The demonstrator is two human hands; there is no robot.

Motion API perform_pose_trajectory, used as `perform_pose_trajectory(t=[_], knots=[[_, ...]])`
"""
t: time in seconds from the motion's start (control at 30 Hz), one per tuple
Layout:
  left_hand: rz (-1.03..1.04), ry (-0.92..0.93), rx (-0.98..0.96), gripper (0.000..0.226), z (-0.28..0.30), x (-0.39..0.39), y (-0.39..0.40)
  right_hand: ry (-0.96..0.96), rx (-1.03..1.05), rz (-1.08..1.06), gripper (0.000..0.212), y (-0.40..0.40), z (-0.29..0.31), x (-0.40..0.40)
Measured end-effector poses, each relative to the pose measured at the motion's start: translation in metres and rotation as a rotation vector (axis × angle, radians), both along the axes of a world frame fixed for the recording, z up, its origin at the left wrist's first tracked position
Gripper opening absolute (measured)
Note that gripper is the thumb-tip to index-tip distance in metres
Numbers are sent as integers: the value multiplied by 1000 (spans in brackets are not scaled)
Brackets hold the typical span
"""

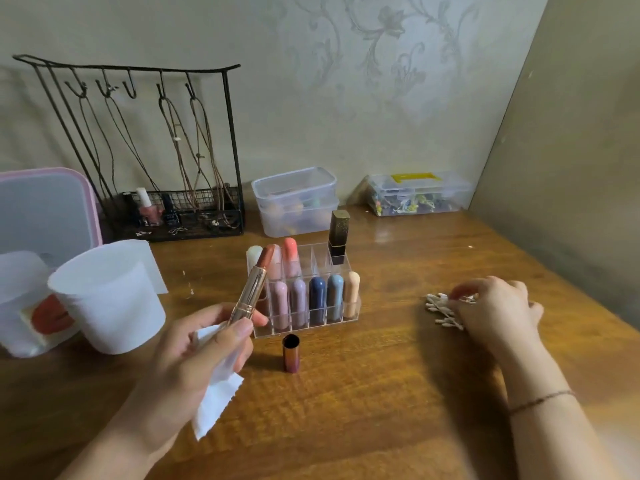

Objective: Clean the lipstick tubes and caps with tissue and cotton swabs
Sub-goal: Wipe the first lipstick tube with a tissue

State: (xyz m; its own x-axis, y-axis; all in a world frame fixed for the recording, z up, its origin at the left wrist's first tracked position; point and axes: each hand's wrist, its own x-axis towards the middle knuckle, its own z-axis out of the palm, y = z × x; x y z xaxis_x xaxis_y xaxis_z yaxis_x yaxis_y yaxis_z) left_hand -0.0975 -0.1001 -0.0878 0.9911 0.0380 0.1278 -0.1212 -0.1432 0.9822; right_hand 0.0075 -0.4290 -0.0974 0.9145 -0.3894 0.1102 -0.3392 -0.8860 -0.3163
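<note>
My left hand (pixel 194 358) grips an uncapped gold lipstick tube (pixel 251 292) with its brown-red bullet pointing up, and also holds a white tissue (pixel 216 400) against the palm. The tube's dark gradient cap (pixel 291 353) stands upright on the wooden table in front of a clear acrylic organizer (pixel 304 289) filled with several pastel lipsticks and a black-gold one (pixel 338 235). My right hand (pixel 495 313) reaches over a pile of cotton swabs (pixel 441 308) at the right, fingertips curled onto the swabs.
A white tissue roll (pixel 110 296) and a tissue pack (pixel 31 306) stand at the left. A black wire jewellery rack (pixel 173 202), stacked clear containers (pixel 294 202) and a clear box (pixel 419 195) line the wall. A wall panel (pixel 571 168) bounds the right.
</note>
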Motion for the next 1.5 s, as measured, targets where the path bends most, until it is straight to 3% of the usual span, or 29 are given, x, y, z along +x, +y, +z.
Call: perform_pose_trajectory(t=[0.23, 0.37, 0.47, 0.63, 0.8, 0.93, 1.07, 1.3, 1.5], knots=[[-7, 11, -22, 51, 0, 1, 0, 9, 49, 4, 15, 2, -4, 5], [34, 8, -62, 50, 1, 1, -2, -292, 165, 54, 11, 7, -1, 4], [49, 37, -90, 36, 4, 1, -4, -518, 189, 131, 6, 15, 3, 1], [19, 61, -75, 32, 6, 0, -3, -781, 331, 475, 10, 73, 35, -23], [29, 34, -199, 30, 6, 0, 0, -816, 434, 949, 5, 151, 43, -56], [108, 53, -207, 46, 2, 1, 4, -826, 510, 938, 10, 168, 18, -56], [52, -42, -113, 39, 6, -1, 3, -717, 534, 944, 9, 168, 8, -54], [14, -105, 4, 33, 4, 0, 3, -712, 495, 932, 6, 172, 10, -55], [42, -74, -32, 33, 1, 3, 3, -677, 479, 1016, 9, 173, 9, -60]])
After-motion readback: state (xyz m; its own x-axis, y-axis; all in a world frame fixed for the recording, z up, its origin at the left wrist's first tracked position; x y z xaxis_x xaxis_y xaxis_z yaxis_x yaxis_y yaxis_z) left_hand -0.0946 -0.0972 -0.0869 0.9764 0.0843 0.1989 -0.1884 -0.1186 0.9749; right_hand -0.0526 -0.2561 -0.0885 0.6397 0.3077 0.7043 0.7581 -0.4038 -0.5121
